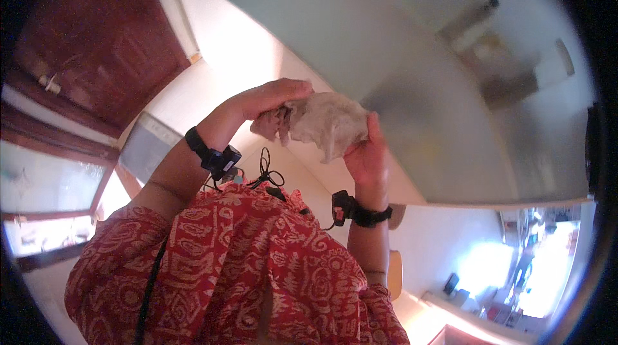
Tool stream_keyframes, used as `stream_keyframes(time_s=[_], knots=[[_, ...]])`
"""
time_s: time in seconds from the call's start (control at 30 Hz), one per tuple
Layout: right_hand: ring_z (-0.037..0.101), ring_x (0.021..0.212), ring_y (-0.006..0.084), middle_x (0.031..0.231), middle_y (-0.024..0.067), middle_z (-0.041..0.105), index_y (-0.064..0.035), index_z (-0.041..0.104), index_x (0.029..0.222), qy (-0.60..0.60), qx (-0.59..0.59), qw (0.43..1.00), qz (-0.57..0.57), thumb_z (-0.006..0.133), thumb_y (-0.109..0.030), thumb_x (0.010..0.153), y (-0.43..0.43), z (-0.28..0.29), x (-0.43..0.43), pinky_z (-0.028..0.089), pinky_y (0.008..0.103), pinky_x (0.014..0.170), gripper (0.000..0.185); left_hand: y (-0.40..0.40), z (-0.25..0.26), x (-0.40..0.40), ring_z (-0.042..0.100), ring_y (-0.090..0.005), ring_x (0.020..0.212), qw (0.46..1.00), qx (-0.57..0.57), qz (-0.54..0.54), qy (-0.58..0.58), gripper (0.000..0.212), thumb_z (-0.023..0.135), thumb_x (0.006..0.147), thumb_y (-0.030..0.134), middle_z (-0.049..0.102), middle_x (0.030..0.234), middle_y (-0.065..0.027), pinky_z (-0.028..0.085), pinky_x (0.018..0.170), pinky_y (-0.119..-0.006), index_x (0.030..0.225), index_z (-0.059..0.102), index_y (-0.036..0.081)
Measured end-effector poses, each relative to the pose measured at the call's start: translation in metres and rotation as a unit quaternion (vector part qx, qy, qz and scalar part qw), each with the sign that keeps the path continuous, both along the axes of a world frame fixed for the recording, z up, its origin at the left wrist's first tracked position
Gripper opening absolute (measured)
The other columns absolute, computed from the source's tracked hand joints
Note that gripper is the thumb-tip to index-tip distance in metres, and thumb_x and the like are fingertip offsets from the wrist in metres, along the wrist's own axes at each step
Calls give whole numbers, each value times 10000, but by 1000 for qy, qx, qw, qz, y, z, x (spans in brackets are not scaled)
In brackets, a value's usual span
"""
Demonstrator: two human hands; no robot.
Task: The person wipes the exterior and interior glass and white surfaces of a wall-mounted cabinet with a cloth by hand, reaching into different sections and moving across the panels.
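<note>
A crumpled, pale greyish cloth [330, 120] is stretched between my two hands in front of my chest. My left hand [277, 98] grips its left end, thumb on top and fingers curled partly out of sight beneath. At the other end, my right hand [368, 154] has hold of the cloth's right edge, with the fingers pointing up. Part of the cloth hangs down beside my right hand. Close beyond both hands lies a large, glossy grey-green surface [338, 21].
Black straps with small devices [222, 161] [345, 207] circle both wrists, and a thin black cable [265, 176] loops near my shirt [270, 267]. Dark red wooden panelling [96, 50] stands at left. Cluttered items [502, 301] sit by a bright area at lower right.
</note>
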State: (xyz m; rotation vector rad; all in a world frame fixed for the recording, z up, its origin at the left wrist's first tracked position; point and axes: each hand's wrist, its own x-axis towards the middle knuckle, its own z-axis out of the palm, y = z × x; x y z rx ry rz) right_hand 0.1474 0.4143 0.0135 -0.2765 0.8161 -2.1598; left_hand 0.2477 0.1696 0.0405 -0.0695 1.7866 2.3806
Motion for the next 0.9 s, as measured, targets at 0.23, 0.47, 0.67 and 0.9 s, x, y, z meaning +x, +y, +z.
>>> stream_keyframes(time_s=[0.23, 0.47, 0.67, 0.9], knots=[[680, 1070, 250, 1184, 129, 691, 13, 607, 1225, 135, 155, 967, -150, 498, -357, 1097, 56, -14, 46, 556, 411, 951, 406, 7, -23, 21, 655, -105, 872, 976, -186, -111, 29, 316, 691, 916, 186, 725, 970, -47, 551, 810, -277, 1157, 715, -17], [688, 961, 217, 1080, 125, 693, 25, 605, 1171, 214, 247, 917, -230, 499, -313, 1102, 109, -35, 95, 573, 355, 827, 362, 51, -14, 62, 664, -119, 806, 983, -153, -83, 52, 215, 601, 997, 174, 727, 932, -62, 570, 742, -284, 1036, 721, -1], [703, 994, 231, 1138, 145, 697, 65, 582, 1243, 81, 190, 951, -228, 467, -365, 1113, 125, -23, 135, 584, 370, 854, 464, 71, 7, 83, 670, -117, 841, 994, -84, -75, -9, 270, 643, 978, 242, 722, 904, -50, 560, 806, -275, 1048, 747, 2], [653, 1138, 244, 1260, 134, 660, 14, 538, 1376, 140, 113, 958, -225, 501, -323, 1095, 81, 5, 197, 544, 387, 978, 440, 132, 36, 116, 599, -183, 446, 964, -214, -154, 42, 460, 478, 1083, 475, 726, 847, -87, 562, 505, -332, 1185, 535, 31]])
